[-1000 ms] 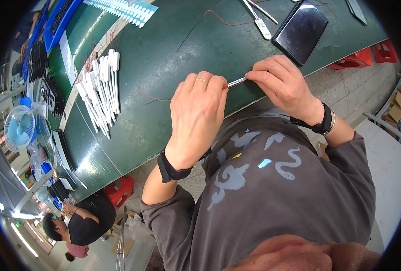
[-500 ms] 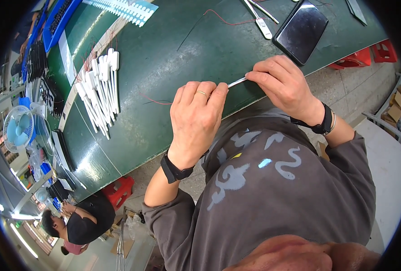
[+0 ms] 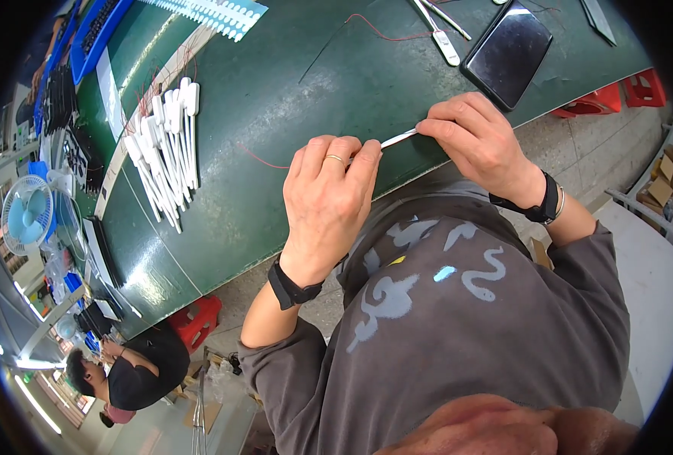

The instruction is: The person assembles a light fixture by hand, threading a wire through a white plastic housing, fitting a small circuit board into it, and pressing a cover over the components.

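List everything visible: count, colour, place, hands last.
Workbench: one, green, upper half
Slim rod: one, white, centre
Wired sticks: many, white, overlapping, left
Smartphone: one, black, upper right
Loose sticks: two, white, left of smartphone
Toothed strip: one, light blue, top left
Tray: one, blue, upper left
Fan: one, blue, far left
Stools: three, red, lower left, upper right
Cardboard boxes: several, brown, right edge
Co-workers: at least two, black and pink tops, lower left
Shirt: one, grey, lower centre
Left hand: one, gold-ringed, rod's left
Right hand: one, rod's right

White rod [image 3: 399, 139] smooth, plastic-looking; tabletop [image 3: 257, 114] glossy, scuffed; phone [image 3: 509, 57] glassy; shirt [image 3: 465, 341] matt cloth.
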### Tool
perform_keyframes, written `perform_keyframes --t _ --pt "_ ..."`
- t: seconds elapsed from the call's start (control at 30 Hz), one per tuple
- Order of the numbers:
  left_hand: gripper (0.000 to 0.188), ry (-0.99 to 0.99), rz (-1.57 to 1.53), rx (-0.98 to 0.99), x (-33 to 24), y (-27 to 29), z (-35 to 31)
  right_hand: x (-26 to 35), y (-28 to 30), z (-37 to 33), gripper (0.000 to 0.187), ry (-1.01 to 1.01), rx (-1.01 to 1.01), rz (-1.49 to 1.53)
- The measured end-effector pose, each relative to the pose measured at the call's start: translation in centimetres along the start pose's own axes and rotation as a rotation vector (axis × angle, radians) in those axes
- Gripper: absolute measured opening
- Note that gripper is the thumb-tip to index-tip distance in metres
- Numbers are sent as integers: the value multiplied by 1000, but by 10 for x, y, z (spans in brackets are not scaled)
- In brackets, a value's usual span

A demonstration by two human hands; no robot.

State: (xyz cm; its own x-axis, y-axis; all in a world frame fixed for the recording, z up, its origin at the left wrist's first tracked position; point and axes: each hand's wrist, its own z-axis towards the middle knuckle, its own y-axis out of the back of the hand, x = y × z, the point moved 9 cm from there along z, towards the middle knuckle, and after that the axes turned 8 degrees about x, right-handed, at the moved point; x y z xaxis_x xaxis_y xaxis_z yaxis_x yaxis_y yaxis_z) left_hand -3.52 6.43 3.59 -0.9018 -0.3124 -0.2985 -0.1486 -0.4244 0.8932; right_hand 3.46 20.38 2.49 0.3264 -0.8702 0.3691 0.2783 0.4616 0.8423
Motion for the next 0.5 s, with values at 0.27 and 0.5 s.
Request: perform_keyframes --t 0.27,0.5 --pt "18 -34 13 52 -1 -5 -1 -2 6 -6 31 3 -98 81" --pt "17 -16 8 23 -2 -2 4 6 6 -9 30 14 -72 73"
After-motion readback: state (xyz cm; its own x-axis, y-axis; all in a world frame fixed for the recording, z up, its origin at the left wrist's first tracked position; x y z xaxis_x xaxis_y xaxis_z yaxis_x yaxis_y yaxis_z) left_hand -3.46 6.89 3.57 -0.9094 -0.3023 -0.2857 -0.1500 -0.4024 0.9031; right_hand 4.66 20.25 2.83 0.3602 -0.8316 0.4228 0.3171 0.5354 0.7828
